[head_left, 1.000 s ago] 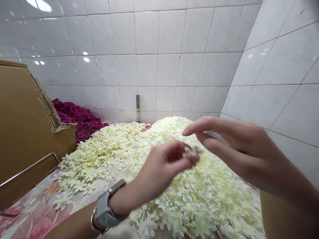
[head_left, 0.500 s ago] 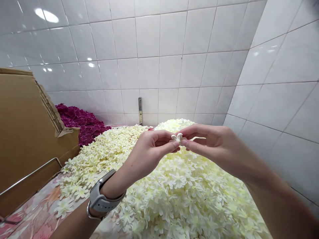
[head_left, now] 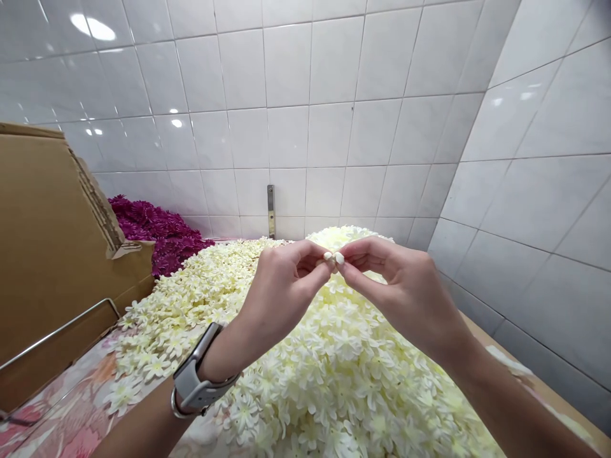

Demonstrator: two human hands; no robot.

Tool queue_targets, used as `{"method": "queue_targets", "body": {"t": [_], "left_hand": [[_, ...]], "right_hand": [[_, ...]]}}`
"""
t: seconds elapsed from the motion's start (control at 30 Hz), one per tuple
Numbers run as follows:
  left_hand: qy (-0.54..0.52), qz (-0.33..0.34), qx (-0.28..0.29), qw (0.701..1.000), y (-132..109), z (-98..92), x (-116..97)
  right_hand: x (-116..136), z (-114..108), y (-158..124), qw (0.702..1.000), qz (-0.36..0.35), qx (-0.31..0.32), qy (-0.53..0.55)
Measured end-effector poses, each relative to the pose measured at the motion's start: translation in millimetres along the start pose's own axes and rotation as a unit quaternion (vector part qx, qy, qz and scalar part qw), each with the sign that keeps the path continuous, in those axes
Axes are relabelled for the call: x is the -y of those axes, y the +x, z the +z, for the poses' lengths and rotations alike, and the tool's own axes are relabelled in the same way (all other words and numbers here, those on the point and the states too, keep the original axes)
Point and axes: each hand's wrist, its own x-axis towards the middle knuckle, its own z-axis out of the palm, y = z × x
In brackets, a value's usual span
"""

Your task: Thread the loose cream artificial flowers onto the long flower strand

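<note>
My left hand (head_left: 281,289) and my right hand (head_left: 396,286) meet in mid-air above a big heap of cream-white fabric flowers (head_left: 334,375). Both pinch one small white flower (head_left: 333,257) between thumb and fingertips. Most of that flower is hidden by my fingers. A grey watch (head_left: 198,378) sits on my left wrist.
A brown cardboard box (head_left: 48,254) with a metal rail stands at the left. Behind it lies a pile of dark magenta flowers (head_left: 153,232). White tiled walls close the back and right. A floral cloth (head_left: 62,413) covers the surface at the lower left.
My hands rose from the heap and came together. The left hand carried the small flower up and the right hand closed its fingers on it too.
</note>
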Motion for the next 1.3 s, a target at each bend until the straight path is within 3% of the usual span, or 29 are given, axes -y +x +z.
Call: {"method": "queue_targets", "body": {"t": [0.2,0.3,0.43,0.53,0.7,0.8,0.93,1.07,1.2,1.3], "left_hand": [[0.198,0.101,-0.069,0.973,-1.7,12.4,9.4],[0.232,0.122,-0.082,0.962,-1.1,13.4,11.6],[0.071,0.051,-0.027,0.996,2.7,4.7,9.0],[-0.068,-0.017,0.023,0.997,5.6,-2.7,7.2],[-0.057,-0.018,0.029,0.998,6.3,-7.9,5.7],[-0.038,0.018,0.017,0.999,5.7,-9.2,4.6],[0.013,0.131,-0.058,0.99,3.0,-9.7,1.3],[0.067,0.217,-0.097,0.969,-4.7,-8.0,-6.8],[0.084,0.252,-0.128,0.956,-13.7,-4.6,-16.6],[0.052,0.241,-0.121,0.962,-18.2,-3.2,-21.5]], "right_hand": [[-5.4,13.1,-1.6,0.999,-0.019,-0.033,-0.019],[-6.4,14.1,-0.7,0.999,-0.023,-0.047,-0.017],[-4.3,5.2,2.4,0.999,-0.001,-0.005,0.042],[-1.4,-0.9,4.3,0.998,0.022,0.029,0.059],[2.3,-3.8,4.8,0.999,0.016,0.028,0.04],[3.9,-9.6,5.3,0.998,0.005,0.045,0.047],[9.1,-21.1,5.3,0.995,-0.011,0.07,0.066],[20.5,-26.0,0.5,0.995,-0.035,0.056,0.078],[32.2,-25.5,-6.3,0.995,-0.064,0.041,0.066],[36.9,-24.2,-9.5,0.996,-0.074,0.026,0.049]]}}
